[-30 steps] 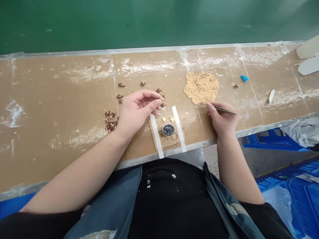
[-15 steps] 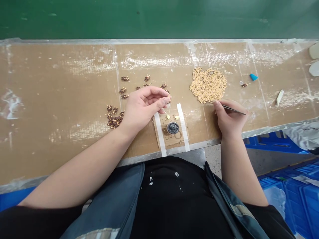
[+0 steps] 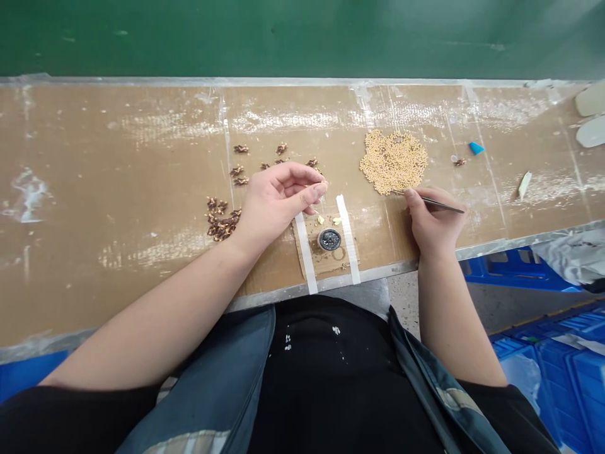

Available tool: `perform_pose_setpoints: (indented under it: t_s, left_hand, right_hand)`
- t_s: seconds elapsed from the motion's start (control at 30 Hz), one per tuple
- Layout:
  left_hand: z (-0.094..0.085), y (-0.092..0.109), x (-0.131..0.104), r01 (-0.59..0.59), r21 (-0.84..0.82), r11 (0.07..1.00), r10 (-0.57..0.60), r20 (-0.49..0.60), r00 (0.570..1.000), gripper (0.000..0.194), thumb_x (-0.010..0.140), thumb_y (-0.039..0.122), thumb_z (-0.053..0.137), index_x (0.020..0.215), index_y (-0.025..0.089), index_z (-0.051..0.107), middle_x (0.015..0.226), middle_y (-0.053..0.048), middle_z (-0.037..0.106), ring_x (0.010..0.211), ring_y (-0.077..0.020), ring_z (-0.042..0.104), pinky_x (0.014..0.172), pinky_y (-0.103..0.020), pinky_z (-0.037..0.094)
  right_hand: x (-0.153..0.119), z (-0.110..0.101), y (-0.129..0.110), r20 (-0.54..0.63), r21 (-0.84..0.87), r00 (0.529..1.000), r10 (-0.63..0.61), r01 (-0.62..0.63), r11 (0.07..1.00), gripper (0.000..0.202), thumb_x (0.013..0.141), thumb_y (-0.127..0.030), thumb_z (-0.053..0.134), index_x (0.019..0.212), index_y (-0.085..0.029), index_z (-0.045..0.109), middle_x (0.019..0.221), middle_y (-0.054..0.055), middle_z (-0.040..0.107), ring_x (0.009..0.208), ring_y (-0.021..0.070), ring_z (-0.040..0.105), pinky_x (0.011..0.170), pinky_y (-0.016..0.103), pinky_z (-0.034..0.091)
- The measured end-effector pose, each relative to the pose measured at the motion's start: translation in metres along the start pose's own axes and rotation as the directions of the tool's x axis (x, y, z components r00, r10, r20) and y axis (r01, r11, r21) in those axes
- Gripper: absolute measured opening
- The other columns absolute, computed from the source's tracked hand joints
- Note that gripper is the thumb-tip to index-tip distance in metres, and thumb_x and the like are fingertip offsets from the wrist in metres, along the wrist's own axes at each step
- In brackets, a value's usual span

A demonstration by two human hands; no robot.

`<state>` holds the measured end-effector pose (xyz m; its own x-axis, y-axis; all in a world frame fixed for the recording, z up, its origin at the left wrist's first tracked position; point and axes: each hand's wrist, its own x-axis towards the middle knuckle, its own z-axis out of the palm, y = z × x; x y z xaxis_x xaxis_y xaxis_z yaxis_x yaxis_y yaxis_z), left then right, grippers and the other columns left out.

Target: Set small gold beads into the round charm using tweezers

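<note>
My right hand [image 3: 435, 221] grips a pair of metal tweezers [image 3: 442, 205] like a pen, the tips at the near edge of a round spread of small yellow beads [image 3: 394, 162]. Thumb and fingertips of my left hand [image 3: 282, 200] are pinched together above the table; whatever sits between them is too small to make out. Just below that hand, a small round pot of dark, glossy paste [image 3: 329, 239] stands on a piece of cardboard [image 3: 326, 265] held by two white tape strips. Two pale yellow bits [image 3: 321, 220] lie behind the pot.
A heap of dark brown pieces with yellow bits [image 3: 222, 224] lies left of my left hand, with several single ones [image 3: 241, 149] farther back. At the right are a blue piece [image 3: 476, 148] and a white sliver [image 3: 524, 185]. Blue crates [image 3: 558, 372] stand below the table's right edge.
Both hands stay almost in place. The tweezers' tips remain at the edge of the beads, and the view has shifted slightly.
</note>
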<state>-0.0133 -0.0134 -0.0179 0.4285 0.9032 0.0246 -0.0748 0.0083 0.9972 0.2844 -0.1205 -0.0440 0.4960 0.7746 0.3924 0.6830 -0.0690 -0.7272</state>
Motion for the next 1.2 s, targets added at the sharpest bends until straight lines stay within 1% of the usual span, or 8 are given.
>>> perform_pose_setpoints:
  t_s: [0.17, 0.3, 0.43, 0.6, 0.73, 0.83, 1.0, 1.2]
  left_hand:
    - [0.001, 0.001, 0.000, -0.002, -0.001, 1.000, 0.002, 0.010, 1.000, 0.023, 0.088, 0.039, 0.091, 0.096, 0.021, 0.079, 0.094, -0.006, 0.082, 0.078, -0.0149, 0.078, 0.064, -0.024, 0.068]
    - [0.002, 0.005, -0.001, -0.029, -0.004, 1.000, 0.029, 0.036, 0.999, 0.021, 0.087, 0.036, 0.090, 0.095, 0.019, 0.080, 0.093, -0.007, 0.082, 0.077, -0.0153, 0.078, 0.061, -0.025, 0.068]
    - [0.004, 0.008, -0.004, -0.061, 0.033, 0.998, 0.058, 0.094, 0.994, 0.016, 0.087, 0.029, 0.088, 0.095, 0.017, 0.081, 0.090, -0.007, 0.081, 0.072, -0.0135, 0.075, 0.059, -0.024, 0.067]
    - [0.006, 0.002, -0.008, -0.134, -0.001, 0.991, 0.132, 0.186, 0.974, 0.009, 0.092, 0.025, 0.083, 0.098, 0.018, 0.084, 0.097, -0.007, 0.083, 0.072, -0.0121, 0.075, 0.063, -0.025, 0.068]
    - [0.005, -0.001, -0.009, -0.257, 0.026, 0.966, 0.245, 0.223, 0.943, 0.012, 0.099, 0.024, 0.076, 0.103, 0.019, 0.086, 0.111, -0.008, 0.084, 0.091, -0.0149, 0.079, 0.071, -0.024, 0.069]
    - [0.004, 0.000, -0.011, -0.366, 0.115, 0.924, 0.339, 0.201, 0.919, 0.014, 0.097, 0.022, 0.080, 0.110, 0.020, 0.086, 0.117, -0.008, 0.084, 0.092, -0.0128, 0.079, 0.071, -0.020, 0.067]
    - [0.004, -0.004, -0.011, -0.573, 0.145, 0.807, 0.542, 0.205, 0.815, 0.019, 0.097, 0.027, 0.086, 0.114, 0.019, 0.084, 0.116, -0.008, 0.083, 0.083, -0.0087, 0.077, 0.072, -0.020, 0.068]
    - [0.005, -0.007, -0.010, -0.710, 0.275, 0.648, 0.682, 0.207, 0.702, 0.009, 0.103, 0.027, 0.080, 0.107, 0.020, 0.083, 0.109, -0.006, 0.085, 0.089, -0.0113, 0.081, 0.080, -0.024, 0.070]
  right_hand:
    - [-0.001, 0.000, 0.002, -0.036, 0.330, 0.981, 0.189, -0.167, 0.929, 0.043, 0.090, -0.066, 0.083, 0.082, -0.024, 0.079, 0.059, -0.003, 0.060, 0.051, 0.0130, 0.051, 0.050, 0.031, 0.039]
    - [-0.010, 0.004, -0.020, 0.185, 0.634, 0.936, 0.299, -0.346, 0.692, 0.043, 0.083, -0.066, 0.088, 0.081, -0.026, 0.074, 0.052, -0.007, 0.048, 0.043, 0.0090, 0.036, 0.044, 0.030, 0.025]
    - [-0.023, 0.014, -0.057, 0.413, 0.691, 0.861, 0.297, -0.509, 0.514, 0.036, 0.084, -0.060, 0.089, 0.080, -0.028, 0.073, 0.051, -0.007, 0.045, 0.045, 0.0091, 0.035, 0.045, 0.031, 0.025]
    - [-0.031, 0.030, -0.091, 0.525, 0.715, 0.815, 0.244, -0.578, 0.393, 0.034, 0.082, -0.059, 0.092, 0.079, -0.028, 0.076, 0.049, -0.008, 0.042, 0.045, 0.0089, 0.030, 0.045, 0.031, 0.024]
    - [-0.032, 0.037, -0.098, 0.540, 0.729, 0.814, 0.216, -0.580, 0.363, 0.033, 0.084, -0.057, 0.091, 0.080, -0.028, 0.077, 0.049, -0.008, 0.043, 0.045, 0.0092, 0.031, 0.045, 0.031, 0.023]
    - [-0.034, 0.040, -0.099, 0.535, 0.727, 0.819, 0.209, -0.572, 0.379, 0.033, 0.086, -0.058, 0.089, 0.082, -0.028, 0.076, 0.050, -0.008, 0.045, 0.046, 0.0096, 0.033, 0.045, 0.031, 0.024]
    - [-0.037, 0.044, -0.103, 0.534, 0.723, 0.822, 0.198, -0.565, 0.397, 0.035, 0.086, -0.060, 0.088, 0.082, -0.027, 0.076, 0.049, -0.009, 0.045, 0.045, 0.0090, 0.033, 0.044, 0.029, 0.026]
    - [-0.041, 0.048, -0.105, 0.522, 0.738, 0.829, 0.199, -0.556, 0.382, 0.034, 0.087, -0.057, 0.089, 0.083, -0.026, 0.077, 0.050, -0.009, 0.046, 0.045, 0.0082, 0.035, 0.043, 0.028, 0.027]
